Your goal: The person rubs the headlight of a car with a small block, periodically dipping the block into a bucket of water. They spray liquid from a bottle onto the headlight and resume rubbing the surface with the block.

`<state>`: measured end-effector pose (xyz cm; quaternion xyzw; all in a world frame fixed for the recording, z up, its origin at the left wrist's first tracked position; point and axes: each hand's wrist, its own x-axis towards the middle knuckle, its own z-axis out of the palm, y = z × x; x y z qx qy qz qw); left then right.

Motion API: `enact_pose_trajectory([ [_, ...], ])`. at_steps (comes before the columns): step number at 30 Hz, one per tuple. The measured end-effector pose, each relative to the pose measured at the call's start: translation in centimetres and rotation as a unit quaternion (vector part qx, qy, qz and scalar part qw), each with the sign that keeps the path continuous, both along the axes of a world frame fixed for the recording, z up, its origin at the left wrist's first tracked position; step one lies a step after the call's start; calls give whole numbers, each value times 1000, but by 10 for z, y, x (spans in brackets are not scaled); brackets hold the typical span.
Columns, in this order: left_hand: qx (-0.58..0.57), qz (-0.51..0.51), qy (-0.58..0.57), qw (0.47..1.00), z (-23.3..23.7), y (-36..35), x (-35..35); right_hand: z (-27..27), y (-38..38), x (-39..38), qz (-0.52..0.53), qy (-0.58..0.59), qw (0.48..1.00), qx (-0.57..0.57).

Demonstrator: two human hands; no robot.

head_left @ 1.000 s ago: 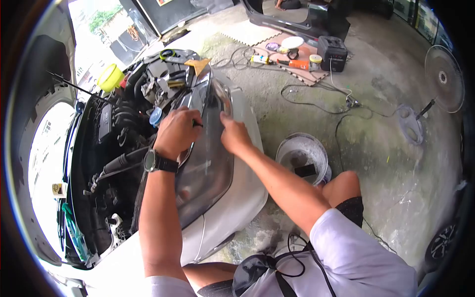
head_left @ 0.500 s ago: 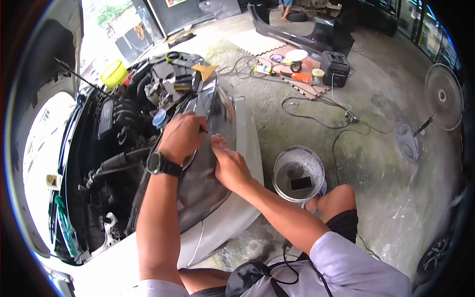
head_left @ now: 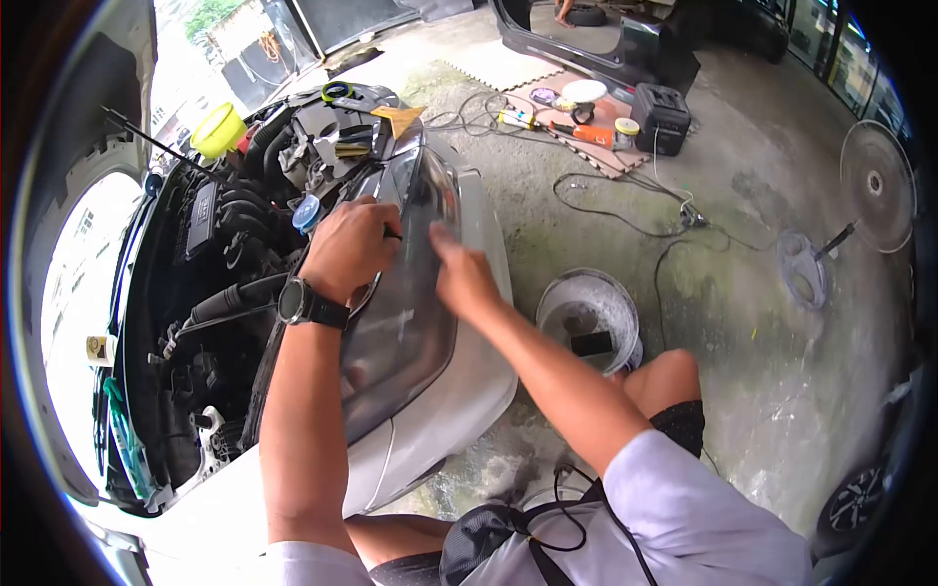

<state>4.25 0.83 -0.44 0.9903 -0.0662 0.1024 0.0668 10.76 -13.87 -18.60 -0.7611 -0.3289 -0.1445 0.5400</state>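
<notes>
Head view: looking down over both arms at the front corner of a white car with its bonnet up.
Left hand (head_left: pixel 347 249): grip curled shut around a thin dark stick (head_left: pixel 393 235), only the tip poking out; knuckles parked on the inner edge of the headlight (head_left: pixel 401 337); wristwatch (head_left: pixel 298 303) just behind.
Right hand (head_left: pixel 464 275): flat and open, fingers stretched up the lens, palm pressed on the glass; blurred, so cannot tell whether a pad or paper lies under it.
Headlight: fitted in the car, between the engine bay (head_left: pixel 210 264) and the bumper (head_left: pixel 469 391), directly under both hands.
Lens surface: milky and streaked around the right hand, darker and glossier toward the lower end.
Progress, as a judgement: rubbing well under way and far from finished; haze across the upper lens, nothing wiped clean yet.
Left to do, by the look of it: lower part of the lens, then clearing off the residue.
Bucket (head_left: pixel 618 305): white, on the floor just beside the right knee, a dark block (head_left: pixel 591 344) lying inside.
Further off: floor mat (head_left: pixel 606 154) with bottles and tools, black box (head_left: pixel 661 117) on it, fan (head_left: pixel 876 176) well apart at the right.
</notes>
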Motion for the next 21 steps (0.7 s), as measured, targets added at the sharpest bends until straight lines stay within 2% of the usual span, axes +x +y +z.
enact_pose_trajectory([
  [1, 2, 9, 7, 1000, 1, -1, -1, 17, -5, -4, -4, 3, 1000, 2],
  [3, 2, 12, -2, 1000, 5, -3, 0, 53, -9, -8, -16, 188, 978, -84],
  [6, 7, 2, -21, 1000, 1, 0, 2, 27, -10, -64, 0, -43, 999, -1],
  [10, 6, -5, -8, 1000, -3, 1, 2, 18, -18, -47, 28, -68, 997, 32],
  [12, 10, 5, -8, 1000, 3, -2, 0, 29, -10, -9, -9, 90, 996, -11],
  [13, 18, 5, -12, 1000, 2, 0, 2, 38, -5, -9, -41, 79, 995, -37],
  [14, 20, 0, -18, 1000, 1, -1, 2, 42, -8, -19, -27, 177, 981, -71],
  [16, 13, 16, -6, 1000, 1, 0, 2, 8, -3, -50, -22, -33, 999, -6],
  [17, 11, 16, -2, 1000, 2, -1, 2, 29, -16, -83, 15, 33, 999, -8],
  [18, 8, 23, 1, 1000, 3, 0, 1, 23, -19, -80, 22, 36, 999, -10],
  [20, 4, -3, -14, 1000, 2, -1, 1, 5, -21, -66, 30, -44, 998, 38],
  [21, -4, -1, -11, 1000, 1, 0, 1, 4, -17, -46, 20, -3, 999, 36],
])
